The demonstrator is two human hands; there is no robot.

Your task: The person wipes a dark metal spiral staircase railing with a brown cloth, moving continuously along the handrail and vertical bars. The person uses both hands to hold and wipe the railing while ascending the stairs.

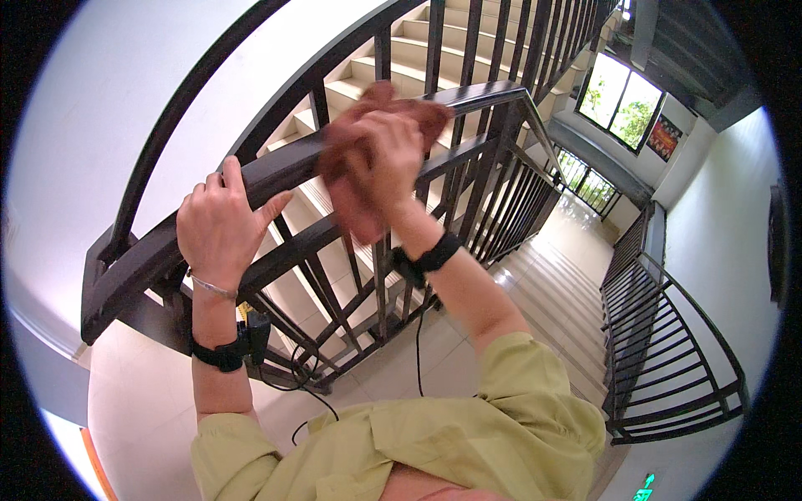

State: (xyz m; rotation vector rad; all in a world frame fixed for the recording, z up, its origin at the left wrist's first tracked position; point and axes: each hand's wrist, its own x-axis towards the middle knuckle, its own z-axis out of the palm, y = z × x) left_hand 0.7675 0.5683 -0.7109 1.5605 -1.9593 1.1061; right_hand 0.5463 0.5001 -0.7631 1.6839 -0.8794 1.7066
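Observation:
A dark handrail runs across in front of me, from the lower left up to a bend at the upper right. My left hand rests over the rail, its fingers on the far side and its thumb on the near side. Further along, my right hand presses a reddish-brown cloth onto the top of the rail. Hand and cloth are both blurred. The cloth hides the stretch of rail under it, and part of it hangs down on the near side.
Dark balusters stand below the rail. Behind them, pale steps climb; to the right, other stairs lead toward a landing. A second railing lines the right side. Black cables hang near my wrists.

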